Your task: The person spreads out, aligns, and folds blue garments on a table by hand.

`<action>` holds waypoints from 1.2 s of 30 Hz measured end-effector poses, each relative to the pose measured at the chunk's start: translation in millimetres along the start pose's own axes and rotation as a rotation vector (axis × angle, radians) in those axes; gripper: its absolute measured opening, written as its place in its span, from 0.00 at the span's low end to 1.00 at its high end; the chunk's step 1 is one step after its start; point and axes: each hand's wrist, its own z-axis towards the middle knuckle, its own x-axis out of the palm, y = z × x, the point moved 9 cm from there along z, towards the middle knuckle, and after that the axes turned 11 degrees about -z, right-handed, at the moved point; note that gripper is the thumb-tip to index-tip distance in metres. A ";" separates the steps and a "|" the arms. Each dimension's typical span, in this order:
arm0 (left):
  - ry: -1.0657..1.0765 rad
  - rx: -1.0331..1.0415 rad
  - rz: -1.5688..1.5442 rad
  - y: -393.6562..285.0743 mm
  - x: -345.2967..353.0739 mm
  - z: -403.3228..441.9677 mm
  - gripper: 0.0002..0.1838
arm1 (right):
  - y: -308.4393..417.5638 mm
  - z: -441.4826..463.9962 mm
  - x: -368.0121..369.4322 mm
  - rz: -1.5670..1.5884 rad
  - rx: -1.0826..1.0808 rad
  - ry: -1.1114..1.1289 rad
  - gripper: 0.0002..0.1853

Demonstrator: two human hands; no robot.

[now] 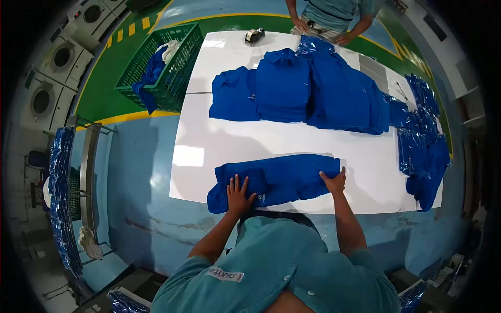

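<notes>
The folded blue garment [292, 180] lay flat on the white table [209, 143], at the 6 o'clock edge nearest the wearer, with its long axis running from 9 to 3 o'clock. The left hand [238, 197] was placed palm down on the garment's 9 o'clock portion. Its fingers were spread apart, pointed toward 12 o'clock, and rested on the upper fabric layer; the thumb extended toward 3 o'clock, just beside a small white marking [262, 199]. The right hand [334, 181] was positioned at the 3 o'clock end. Its thumb lay over the fabric toward 10 o'clock, and its index finger stood apart from the thumb, extended toward 12 o'clock just outside the end edge. The remaining right fingers were hidden, so whether fabric was clamped between them and the thumb could not be determined. The garment thus spanned the interval between both hands. Stacks of folded blue garments [347, 96] occupied the 12 o'clock side of the table, apart from both hands. Plastic-wrapped blue packs [421, 146] were located at 3 o'clock, and a tape dispenser [254, 36] at 11 o'clock. A green crate [175, 83] holding fabric stood off the table at 10 o'clock; a co-worker [331, 15] stood at 12 o'clock.
</notes>
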 end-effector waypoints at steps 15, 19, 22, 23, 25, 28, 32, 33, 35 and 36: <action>0.132 0.033 0.154 -23.1 -16.0 60.9 0.39 | -39.1 -12.3 22.9 0.711 0.196 0.613 0.42; -0.035 0.287 -0.372 -141.9 -37.2 84.4 0.17 | -40.0 -29.2 -11.1 0.637 0.194 0.527 0.40; 0.166 0.117 -0.981 -172.4 37.0 101.4 0.15 | -19.4 -29.3 -24.2 0.521 0.059 0.422 0.35; 0.252 -0.121 -1.104 -163.1 70.9 104.3 0.16 | -9.8 -31.3 -25.9 0.518 0.047 0.433 0.35; 0.316 -0.498 -1.257 -150.3 114.4 102.9 0.19 | -0.2 -30.6 -41.4 0.400 0.089 0.361 0.32; 0.353 -0.513 -1.280 -160.8 119.1 99.8 0.24 | 18.1 -36.6 -74.8 0.272 0.132 0.283 0.28; 0.388 -0.409 -1.391 -175.9 60.1 90.1 0.31 | 96.8 -57.0 -119.3 0.300 -0.092 0.169 0.29; 0.402 -0.444 -1.446 -170.1 33.6 82.4 0.33 | 123.3 -68.1 -115.9 0.398 -0.246 0.246 0.31; 0.494 -0.488 -1.913 -152.9 -2.8 73.0 0.41 | 187.9 -105.8 -126.2 0.561 -0.509 0.456 0.36; 0.376 -0.467 -1.991 -129.5 -27.7 67.6 0.40 | 216.7 -127.8 -123.8 0.621 -0.604 0.652 0.37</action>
